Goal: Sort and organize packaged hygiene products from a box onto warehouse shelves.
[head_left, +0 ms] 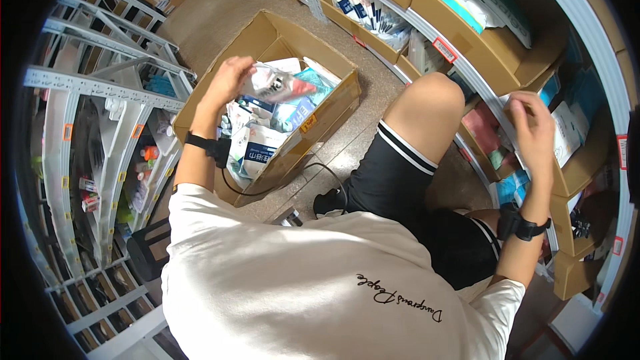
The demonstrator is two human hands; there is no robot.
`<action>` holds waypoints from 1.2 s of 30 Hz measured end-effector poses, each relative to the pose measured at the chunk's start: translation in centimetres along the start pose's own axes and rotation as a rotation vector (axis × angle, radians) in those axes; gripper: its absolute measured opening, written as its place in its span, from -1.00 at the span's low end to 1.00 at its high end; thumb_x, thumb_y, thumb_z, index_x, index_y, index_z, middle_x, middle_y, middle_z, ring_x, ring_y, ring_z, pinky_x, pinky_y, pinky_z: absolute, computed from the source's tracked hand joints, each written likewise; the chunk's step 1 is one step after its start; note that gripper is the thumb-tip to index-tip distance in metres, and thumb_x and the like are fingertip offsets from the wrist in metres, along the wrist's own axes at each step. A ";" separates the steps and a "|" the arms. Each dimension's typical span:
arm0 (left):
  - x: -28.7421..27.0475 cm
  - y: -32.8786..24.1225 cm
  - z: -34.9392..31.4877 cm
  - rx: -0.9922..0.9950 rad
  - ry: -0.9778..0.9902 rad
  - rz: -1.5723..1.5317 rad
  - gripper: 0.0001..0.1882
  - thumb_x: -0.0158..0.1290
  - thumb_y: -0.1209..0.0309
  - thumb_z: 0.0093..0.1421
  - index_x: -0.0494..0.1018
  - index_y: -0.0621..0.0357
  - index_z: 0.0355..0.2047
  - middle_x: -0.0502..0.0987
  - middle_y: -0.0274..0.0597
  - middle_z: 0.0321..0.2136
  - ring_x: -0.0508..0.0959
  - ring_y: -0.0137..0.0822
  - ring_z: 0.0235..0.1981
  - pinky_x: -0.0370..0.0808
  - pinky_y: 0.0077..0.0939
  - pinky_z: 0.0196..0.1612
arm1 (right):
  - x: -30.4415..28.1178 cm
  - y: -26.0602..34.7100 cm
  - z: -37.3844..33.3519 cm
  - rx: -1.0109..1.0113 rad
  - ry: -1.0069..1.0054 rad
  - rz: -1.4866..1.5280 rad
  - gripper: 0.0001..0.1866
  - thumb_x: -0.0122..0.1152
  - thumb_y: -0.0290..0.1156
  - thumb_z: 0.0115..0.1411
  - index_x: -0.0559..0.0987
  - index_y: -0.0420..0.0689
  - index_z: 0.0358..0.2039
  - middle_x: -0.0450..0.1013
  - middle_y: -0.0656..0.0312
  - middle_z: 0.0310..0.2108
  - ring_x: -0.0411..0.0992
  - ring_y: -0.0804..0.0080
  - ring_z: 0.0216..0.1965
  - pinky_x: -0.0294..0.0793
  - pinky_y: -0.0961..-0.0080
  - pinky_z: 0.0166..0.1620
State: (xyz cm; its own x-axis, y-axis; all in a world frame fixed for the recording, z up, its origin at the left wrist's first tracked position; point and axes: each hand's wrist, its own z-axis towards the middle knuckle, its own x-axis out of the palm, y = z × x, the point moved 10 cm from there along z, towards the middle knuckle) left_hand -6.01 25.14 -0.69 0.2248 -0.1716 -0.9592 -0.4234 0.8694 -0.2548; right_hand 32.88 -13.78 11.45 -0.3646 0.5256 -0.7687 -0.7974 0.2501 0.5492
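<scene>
My left hand is closed on the edge of a clear plastic pouch with dark print and something red inside. The pouch hangs over a large open cardboard box on the floor, which holds several packets. A white packet with a dark blue label lies in the near part of that box, and teal packaging is at its far right. Over at the right shelves, my right hand is raised with loosely bent fingers and nothing visible in it. It is nearest to a bin with white packets.
Curved shelving with cardboard bins runs along the right. A white metal rack with small goods stands at the left. A black cable runs from my left wristband past the box. My bent knee is between box and shelves.
</scene>
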 end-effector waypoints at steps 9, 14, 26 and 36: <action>-14.3 -14.7 3.1 0.214 -0.123 -0.075 -0.88 0.04 0.48 0.21 0.44 0.24 -0.25 0.48 0.04 -0.40 0.49 0.09 -0.36 0.44 -0.21 -0.30 | 15.5 16.0 4.0 -0.326 0.281 0.504 -0.28 0.47 -0.16 0.03 0.38 -0.23 0.12 0.41 -0.06 0.06 0.43 0.15 0.07 0.42 0.31 0.11; -15.1 -19.5 4.4 0.229 -0.207 -0.292 -0.89 0.09 0.57 0.20 0.46 0.32 -0.26 0.42 -0.05 -0.51 0.38 -0.25 -0.52 0.37 -0.48 -0.41 | 22.5 20.4 2.0 -0.230 0.489 0.867 -0.16 0.50 -0.15 -0.03 0.30 -0.31 0.15 0.41 -0.17 0.05 0.41 0.05 0.09 0.36 0.29 0.17; -8.1 -8.6 0.5 -0.123 -0.914 -0.951 -0.50 0.15 0.42 0.26 0.32 0.26 0.17 0.39 -0.09 0.12 0.43 -0.26 0.12 0.37 -0.40 0.17 | 23.7 15.7 4.4 0.013 0.153 1.179 -0.67 0.25 -0.49 0.16 0.38 -0.26 -0.10 0.55 0.08 -0.25 0.51 0.48 -0.19 0.49 0.45 -0.12; 6.4 -12.9 -1.7 -0.282 -0.525 -1.836 -0.44 0.20 0.46 0.21 0.25 0.13 0.17 0.50 -0.21 -0.04 0.57 -0.32 -0.05 0.60 -0.32 -0.05 | 23.3 15.1 7.8 0.060 0.067 1.420 -0.59 0.22 -0.47 0.29 0.34 -0.21 0.10 0.49 0.13 0.00 0.45 0.46 0.01 0.44 0.48 0.10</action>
State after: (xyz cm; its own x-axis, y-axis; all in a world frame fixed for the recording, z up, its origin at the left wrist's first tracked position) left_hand -0.63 12.06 -3.76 0.6703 -0.4668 0.5769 0.5054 -0.2821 -0.8155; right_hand 16.08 8.65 4.40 -0.8477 0.3168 0.4255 0.2798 -0.4144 0.8660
